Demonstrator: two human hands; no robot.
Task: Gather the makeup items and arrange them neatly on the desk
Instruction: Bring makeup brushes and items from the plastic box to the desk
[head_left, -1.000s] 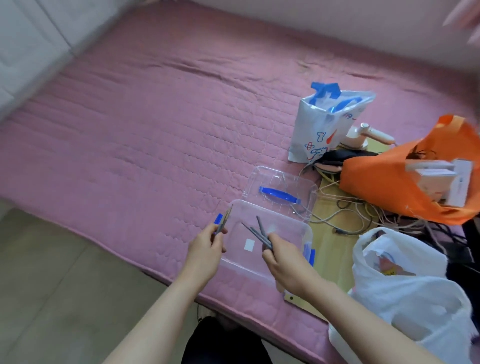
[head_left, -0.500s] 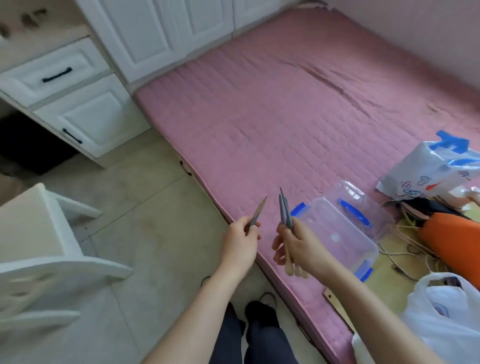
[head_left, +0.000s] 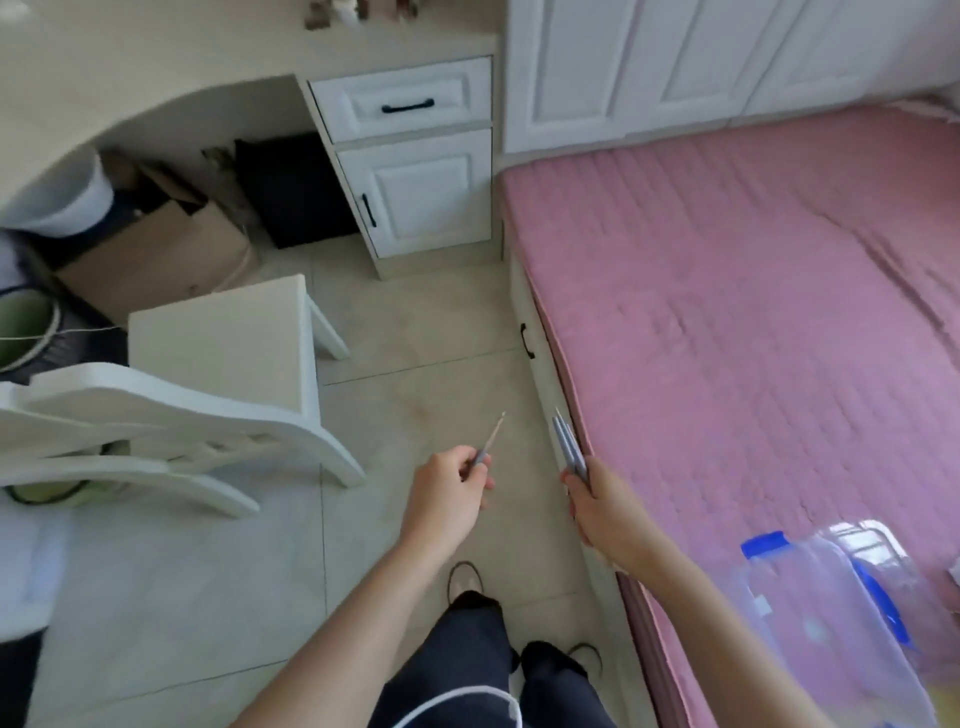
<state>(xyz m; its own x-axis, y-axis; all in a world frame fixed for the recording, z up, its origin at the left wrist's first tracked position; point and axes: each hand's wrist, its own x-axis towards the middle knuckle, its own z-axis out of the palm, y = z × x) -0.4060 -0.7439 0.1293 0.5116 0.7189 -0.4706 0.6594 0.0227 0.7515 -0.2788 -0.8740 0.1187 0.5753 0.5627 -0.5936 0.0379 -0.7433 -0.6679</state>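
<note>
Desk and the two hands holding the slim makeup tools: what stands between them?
In the head view, the white chair and bare floor tiles lie between the desk and the left hand and right hand.

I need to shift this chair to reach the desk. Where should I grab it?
Grip the chair's curved top rail from above, on the side facing you. It's the nearest part, a slim bar a hand can wrap, and the seat lies beyond it.

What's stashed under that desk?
Under the desk: a white bin, a brown cardboard box and a black box against the drawers. The bin and shadow hide whatever is behind them.
</note>
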